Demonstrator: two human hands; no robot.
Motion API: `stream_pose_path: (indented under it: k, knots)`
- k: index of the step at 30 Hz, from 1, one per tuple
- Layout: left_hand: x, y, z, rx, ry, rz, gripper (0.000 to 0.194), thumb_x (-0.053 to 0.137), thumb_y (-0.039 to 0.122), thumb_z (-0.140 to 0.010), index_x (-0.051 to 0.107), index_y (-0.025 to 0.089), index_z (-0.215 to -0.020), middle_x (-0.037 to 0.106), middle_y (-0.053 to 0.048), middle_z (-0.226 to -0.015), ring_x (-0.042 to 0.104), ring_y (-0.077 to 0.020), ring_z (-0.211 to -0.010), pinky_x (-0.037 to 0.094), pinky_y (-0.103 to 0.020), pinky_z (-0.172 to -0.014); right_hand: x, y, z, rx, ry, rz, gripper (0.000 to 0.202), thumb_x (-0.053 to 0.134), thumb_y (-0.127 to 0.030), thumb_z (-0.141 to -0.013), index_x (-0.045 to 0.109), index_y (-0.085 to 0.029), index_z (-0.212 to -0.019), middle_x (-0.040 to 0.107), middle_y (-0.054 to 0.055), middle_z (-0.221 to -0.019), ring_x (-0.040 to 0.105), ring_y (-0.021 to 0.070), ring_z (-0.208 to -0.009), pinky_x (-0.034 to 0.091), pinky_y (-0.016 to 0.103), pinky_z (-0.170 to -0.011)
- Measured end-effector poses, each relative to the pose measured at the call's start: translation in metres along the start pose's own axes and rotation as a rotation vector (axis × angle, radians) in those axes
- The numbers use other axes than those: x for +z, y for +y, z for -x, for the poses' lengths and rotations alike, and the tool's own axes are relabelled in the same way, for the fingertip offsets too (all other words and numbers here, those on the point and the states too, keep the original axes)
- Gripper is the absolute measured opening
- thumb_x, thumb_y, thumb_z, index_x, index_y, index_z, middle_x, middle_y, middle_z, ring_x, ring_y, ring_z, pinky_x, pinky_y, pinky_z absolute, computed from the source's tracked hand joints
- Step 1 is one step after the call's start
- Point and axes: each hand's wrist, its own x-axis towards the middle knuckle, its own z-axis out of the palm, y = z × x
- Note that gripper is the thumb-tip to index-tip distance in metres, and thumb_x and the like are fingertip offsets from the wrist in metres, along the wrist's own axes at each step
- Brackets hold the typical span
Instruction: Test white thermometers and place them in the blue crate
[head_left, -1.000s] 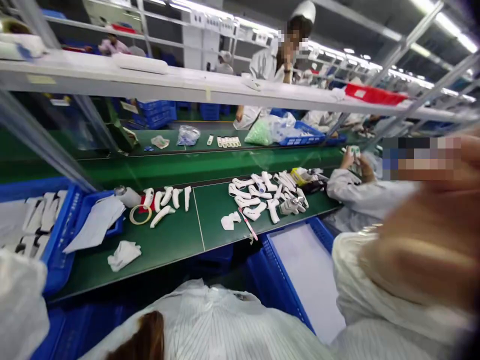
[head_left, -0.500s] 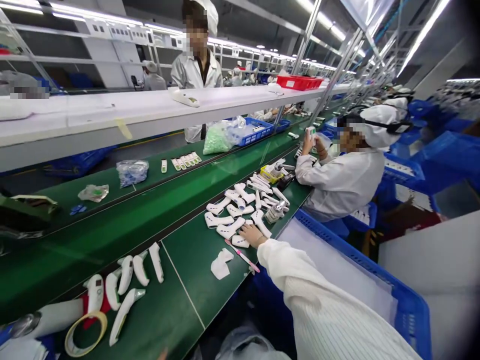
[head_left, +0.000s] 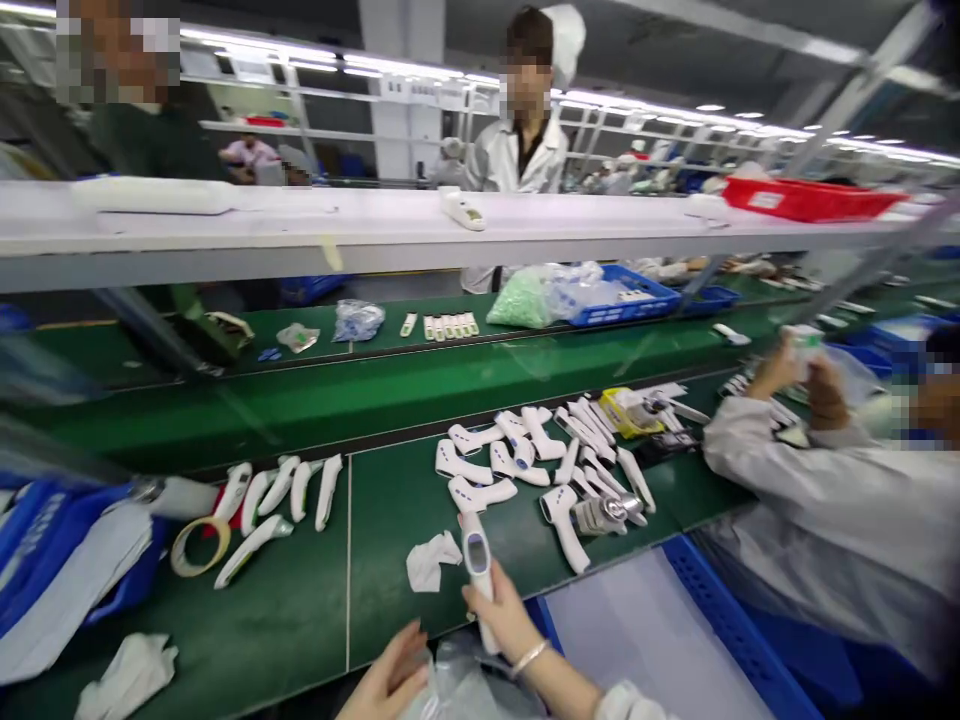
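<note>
My right hand (head_left: 506, 610) is closed around a white forehead thermometer (head_left: 477, 555) with a small display, held upright over the table's front edge. To its left, my left hand (head_left: 394, 672) has its fingers apart, beside a clear plastic bag (head_left: 469, 680) at the bottom of the view; whether it touches the bag cannot be told. Several more white thermometers (head_left: 480, 494) lie in a group beyond my right hand. A crumpled white cloth (head_left: 433, 562) rests on the green table just left of the held thermometer.
Several thermometers (head_left: 328, 492) stand in a row at the left, near a roll of tape (head_left: 199, 546). A metal-topped bottle (head_left: 600, 515) lies right of centre. A blue crate (head_left: 697, 580) borders the front edge. A co-worker's sleeve (head_left: 787, 480) is at the right.
My right hand has come back from the thermometer group with one thermometer in it. My left hand has come into view at the bottom. The view has turned left.
</note>
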Motion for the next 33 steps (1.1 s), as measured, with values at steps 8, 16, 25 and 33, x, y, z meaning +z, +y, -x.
stream_pose_path:
  k: [8,16,25,33]
  knots:
    - [0.012,0.032,-0.012,0.188,0.428,0.510,0.027,0.069,0.024,-0.072,0.057,0.016,-0.095,0.069,-0.010,-0.089,0.066,-0.0193,-0.088,0.051,-0.028,-0.084,0.042,-0.066,0.010,-0.430,-0.561,-0.155,0.080,0.063,-0.027,-0.066,0.031,-0.029,-0.139,0.044,0.005,-0.137,0.043,0.0221,-0.125,0.033,0.034,-0.106]
    - [-0.062,0.022,0.013,0.126,0.678,0.460,0.026,0.070,0.018,-0.070,0.057,0.014,-0.091,0.062,-0.001,-0.063,0.055,-0.0082,-0.047,0.045,-0.016,-0.046,0.058,0.006,-0.041,-0.032,-0.208,0.312,0.058,0.049,-0.024,-0.075,0.044,-0.010,-0.131,0.032,0.026,-0.138,0.040,0.0381,-0.125,0.035,0.053,-0.100]
    - [-0.090,0.038,0.019,0.178,0.637,0.453,0.030,0.072,0.023,-0.069,0.056,0.016,-0.093,0.064,-0.003,-0.070,0.047,-0.0063,-0.044,0.039,-0.016,-0.041,0.052,0.013,-0.064,-0.057,-0.085,0.393,0.056,0.054,-0.031,-0.075,0.045,-0.027,-0.130,0.036,0.012,-0.140,0.037,0.0320,-0.128,0.032,0.040,-0.106]
    - [-0.122,0.032,0.034,0.161,0.705,0.526,0.025,0.067,0.016,-0.072,0.056,0.016,-0.093,0.063,-0.002,-0.071,0.052,-0.0080,-0.043,0.043,-0.018,-0.043,0.014,0.083,0.002,0.194,0.008,0.406,0.043,0.047,-0.022,-0.079,0.051,-0.016,-0.121,0.058,0.013,-0.100,0.064,0.0264,-0.087,0.049,0.037,-0.077]
